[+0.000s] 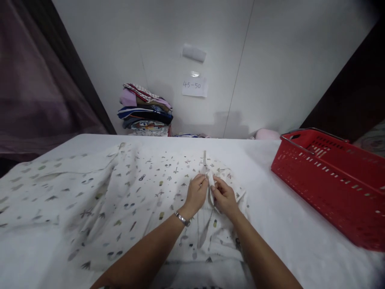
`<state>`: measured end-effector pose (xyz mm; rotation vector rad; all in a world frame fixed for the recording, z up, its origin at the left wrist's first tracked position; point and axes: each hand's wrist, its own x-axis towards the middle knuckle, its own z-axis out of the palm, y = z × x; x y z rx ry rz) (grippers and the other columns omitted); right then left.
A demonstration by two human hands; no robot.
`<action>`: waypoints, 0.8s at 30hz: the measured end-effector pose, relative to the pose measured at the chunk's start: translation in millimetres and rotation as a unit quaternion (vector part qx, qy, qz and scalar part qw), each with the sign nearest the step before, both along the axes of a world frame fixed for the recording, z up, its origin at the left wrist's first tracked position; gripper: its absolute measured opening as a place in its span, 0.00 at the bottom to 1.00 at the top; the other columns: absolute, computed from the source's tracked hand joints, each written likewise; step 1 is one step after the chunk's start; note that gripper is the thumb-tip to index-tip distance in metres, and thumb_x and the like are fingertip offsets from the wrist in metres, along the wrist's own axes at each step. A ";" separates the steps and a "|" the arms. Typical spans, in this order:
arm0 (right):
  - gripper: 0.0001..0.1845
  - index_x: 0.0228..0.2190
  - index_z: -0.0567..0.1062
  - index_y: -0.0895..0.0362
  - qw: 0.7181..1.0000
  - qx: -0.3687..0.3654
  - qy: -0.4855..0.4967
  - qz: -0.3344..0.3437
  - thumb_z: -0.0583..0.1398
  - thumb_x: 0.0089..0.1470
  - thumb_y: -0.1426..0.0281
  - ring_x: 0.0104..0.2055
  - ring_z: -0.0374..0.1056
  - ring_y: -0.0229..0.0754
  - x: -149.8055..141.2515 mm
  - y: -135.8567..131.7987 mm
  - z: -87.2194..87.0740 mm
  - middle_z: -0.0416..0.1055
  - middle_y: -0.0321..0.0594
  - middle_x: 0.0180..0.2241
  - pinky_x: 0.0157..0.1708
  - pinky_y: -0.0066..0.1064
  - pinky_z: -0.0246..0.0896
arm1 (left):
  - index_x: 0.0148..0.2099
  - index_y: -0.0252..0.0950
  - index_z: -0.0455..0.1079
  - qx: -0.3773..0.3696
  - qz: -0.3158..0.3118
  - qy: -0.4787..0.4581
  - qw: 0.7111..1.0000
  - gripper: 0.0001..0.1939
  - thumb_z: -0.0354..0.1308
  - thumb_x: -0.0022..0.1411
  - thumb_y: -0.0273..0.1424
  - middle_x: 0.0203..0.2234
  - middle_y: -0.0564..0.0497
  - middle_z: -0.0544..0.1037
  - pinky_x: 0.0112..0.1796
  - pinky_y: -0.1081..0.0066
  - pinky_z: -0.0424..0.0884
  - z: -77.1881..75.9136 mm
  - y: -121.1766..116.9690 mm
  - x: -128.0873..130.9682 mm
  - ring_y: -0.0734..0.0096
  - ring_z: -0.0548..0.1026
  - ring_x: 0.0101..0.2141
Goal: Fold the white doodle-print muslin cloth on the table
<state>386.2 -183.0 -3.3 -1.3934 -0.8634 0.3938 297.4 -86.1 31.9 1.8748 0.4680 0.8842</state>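
A white garment (153,196) printed with small grey, green and brown motifs lies spread and wrinkled on the white-covered table. Near its right part, my left hand (196,193), with a silver watch at the wrist, pinches a white edge of the cloth. Close beside it, my right hand (225,196) has thumb and fingers closed on the same raised strip. The cloth between the fingertips is bunched up, and its exact part is too small to make out. Further left, more of the same printed fabric (39,188) is laid out, with folds.
A red plastic basket (325,192) with a metal handle stands on the right of the table (261,160). Folded clothes (146,110) are stacked behind the table at the wall. A paper marked "45-50" (195,86) hangs there. Purple curtain cloth (39,88) hangs at left.
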 end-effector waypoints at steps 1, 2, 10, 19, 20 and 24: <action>0.20 0.47 0.71 0.55 1.000 -0.001 -0.005 0.000 0.59 0.52 0.62 0.23 0.57 0.33 -0.4 -0.2 0.4 0.62 0.31 0.24 0.24 0.28 0.55 | 0.25 0.37 0.61 0.005 0.000 0.001 1.000 0.14 0.46 0.64 0.31 0.25 0.54 0.66 0.33 0.72 0.63 0.3 -0.7 -0.2 0.72 0.67 0.30; 0.20 0.47 0.71 0.55 1.000 -0.002 -0.007 -0.001 0.59 0.53 0.62 0.23 0.57 0.33 -0.8 -0.3 0.9 0.62 0.30 0.24 0.24 0.28 0.55 | 0.26 0.37 0.62 0.010 -0.001 0.003 1.000 0.14 0.45 0.64 0.32 0.26 0.53 0.67 0.34 0.72 0.63 0.6 -1.4 -0.3 0.72 0.67 0.31; 0.24 0.51 0.70 0.55 0.997 -0.019 -0.069 -0.015 0.57 0.53 0.61 0.22 0.57 0.33 -1.9 -0.9 -3.0 0.64 0.32 0.24 0.22 0.27 0.56 | 0.28 0.37 0.61 0.055 -0.014 0.005 0.998 0.14 0.42 0.66 0.30 0.29 0.51 0.68 0.36 0.69 0.65 4.2 -8.6 -3.8 0.71 0.67 0.33; 0.25 0.54 0.68 0.54 0.985 -0.057 -0.161 -0.013 0.54 0.56 0.64 0.25 0.59 0.36 -5.3 -3.1 0.3 0.66 0.34 0.25 0.27 0.28 0.59 | 0.23 0.37 0.56 0.057 0.014 0.030 0.998 0.18 0.47 0.65 0.37 0.23 0.54 0.63 0.30 0.72 0.62 -0.5 -4.9 -4.1 0.74 0.64 0.28; 0.25 0.55 0.67 0.54 0.982 -0.063 -0.177 -0.012 0.54 0.56 0.64 0.26 0.60 0.36 -5.8 -3.7 2.9 0.66 0.34 0.25 0.28 0.29 0.59 | 0.22 0.37 0.56 0.052 0.021 0.028 0.998 0.19 0.47 0.65 0.37 0.22 0.55 0.63 0.29 0.72 0.61 -0.7 -3.1 -3.5 0.74 0.64 0.27; 0.22 0.52 0.70 0.53 0.968 -0.068 -0.237 -0.042 0.55 0.56 0.64 0.29 0.62 0.38 -8.4 -7.6 17.1 0.68 0.38 0.30 0.33 0.31 0.60 | 0.21 0.37 0.56 0.047 0.055 0.031 0.997 0.20 0.48 0.64 0.37 0.20 0.56 0.61 0.29 0.72 0.59 2.8 3.7 -3.0 0.75 0.63 0.25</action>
